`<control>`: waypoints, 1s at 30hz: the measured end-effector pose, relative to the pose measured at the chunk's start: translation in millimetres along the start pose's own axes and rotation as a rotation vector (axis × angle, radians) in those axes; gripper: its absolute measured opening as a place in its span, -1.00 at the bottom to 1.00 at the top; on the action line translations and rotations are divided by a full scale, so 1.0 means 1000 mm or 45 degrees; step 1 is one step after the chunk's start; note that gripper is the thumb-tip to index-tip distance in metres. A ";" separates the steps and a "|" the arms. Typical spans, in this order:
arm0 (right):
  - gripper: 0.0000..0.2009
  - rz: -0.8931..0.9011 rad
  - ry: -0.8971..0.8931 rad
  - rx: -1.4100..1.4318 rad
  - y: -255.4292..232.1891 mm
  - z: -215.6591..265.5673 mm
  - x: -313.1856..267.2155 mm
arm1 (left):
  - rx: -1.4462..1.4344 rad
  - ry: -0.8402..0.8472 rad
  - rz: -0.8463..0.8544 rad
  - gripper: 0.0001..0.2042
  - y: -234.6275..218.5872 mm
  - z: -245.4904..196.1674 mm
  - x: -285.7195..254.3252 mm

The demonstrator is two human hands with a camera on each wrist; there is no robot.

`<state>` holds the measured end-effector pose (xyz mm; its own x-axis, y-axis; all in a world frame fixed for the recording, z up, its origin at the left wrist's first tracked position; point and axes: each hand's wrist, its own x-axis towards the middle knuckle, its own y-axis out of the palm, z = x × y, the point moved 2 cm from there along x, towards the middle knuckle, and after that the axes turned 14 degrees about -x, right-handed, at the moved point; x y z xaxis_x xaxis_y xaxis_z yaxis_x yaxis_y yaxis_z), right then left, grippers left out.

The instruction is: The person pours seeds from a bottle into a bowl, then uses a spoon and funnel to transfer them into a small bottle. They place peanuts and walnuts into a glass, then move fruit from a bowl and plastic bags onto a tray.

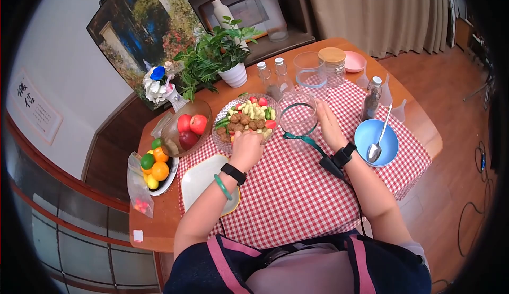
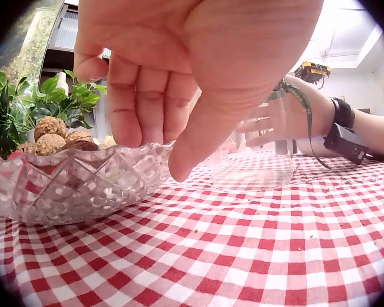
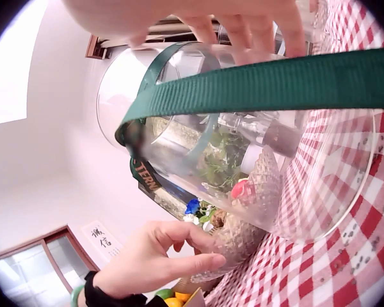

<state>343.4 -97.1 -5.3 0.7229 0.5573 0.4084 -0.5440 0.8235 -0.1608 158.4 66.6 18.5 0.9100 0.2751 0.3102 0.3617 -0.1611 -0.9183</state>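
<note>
The left hand [image 1: 248,148] reaches over the near edge of a cut-glass bowl [image 2: 83,188]. Its fingers [image 2: 150,105] point down at the rim, while the thumb [image 2: 195,144] stands apart from them on the outer side. Walnuts [image 1: 238,123], peanuts, and red and green pieces fill the bowl. To its right stands a clear glass jar [image 1: 297,114] with a green ribbon [image 3: 256,86] tied around it, its ends hanging down. Alongside the jar, the right hand [image 1: 330,127] holds its fingers straight, close to the glass.
A blue bowl [image 1: 363,137] with a spoon [image 1: 374,152] stands right, near a dark-filled bottle [image 1: 371,103]. On the left are a white plate [image 1: 201,180], a bowl of red fruit [image 1: 204,111] and citrus [image 1: 160,171]. Potted leaves [image 1: 212,55], small bottles [image 1: 281,74] and jars stand behind.
</note>
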 end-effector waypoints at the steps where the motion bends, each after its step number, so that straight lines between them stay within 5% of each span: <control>1: -0.40 0.138 -0.027 0.042 -0.004 0.006 -0.002 | -0.005 0.012 0.001 -0.95 0.000 -0.001 0.002; 4: -0.19 0.198 -0.370 -0.157 -0.001 0.027 -0.010 | -0.200 -0.126 0.043 -0.91 -0.011 -0.006 0.016; 5: 0.02 0.224 -0.379 -0.280 0.000 0.023 -0.009 | -0.293 -0.199 0.064 -0.89 -0.015 -0.005 0.022; 8: 0.02 0.230 -0.367 -0.329 0.001 0.022 -0.010 | -0.250 -0.050 -0.137 -0.85 -0.017 0.008 0.043; 12: -0.02 0.232 -0.342 -0.330 0.000 0.015 -0.008 | -0.049 -0.037 -0.097 -0.81 -0.009 0.015 0.061; 13: -0.01 0.229 -0.345 -0.340 0.000 0.013 -0.007 | -0.020 -0.161 0.053 -0.78 -0.004 0.015 0.062; 17: -0.03 0.211 -0.315 -0.307 -0.002 0.022 -0.009 | -0.060 -0.172 0.106 -0.74 0.009 0.029 0.066; 20: -0.03 0.202 -0.317 -0.314 -0.002 0.021 -0.009 | -0.213 -0.385 0.130 -0.72 -0.018 0.011 0.068; 24: -0.01 0.188 -0.319 -0.343 0.000 0.019 -0.009 | -0.491 -0.042 -0.535 -0.71 -0.056 -0.006 0.079; 27: -0.01 0.203 -0.284 -0.298 0.000 0.020 -0.009 | -0.882 0.061 -0.410 -0.68 -0.070 -0.037 0.086; 30: 0.01 0.240 -0.302 -0.295 0.000 0.019 -0.009 | -0.563 0.184 -0.224 -0.68 -0.057 -0.049 0.086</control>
<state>328.7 -104.5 7.7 0.4861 0.6837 0.5443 -0.5278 0.7261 -0.4406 225.5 53.4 109.8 0.8349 0.2049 0.5109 0.5351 -0.5193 -0.6663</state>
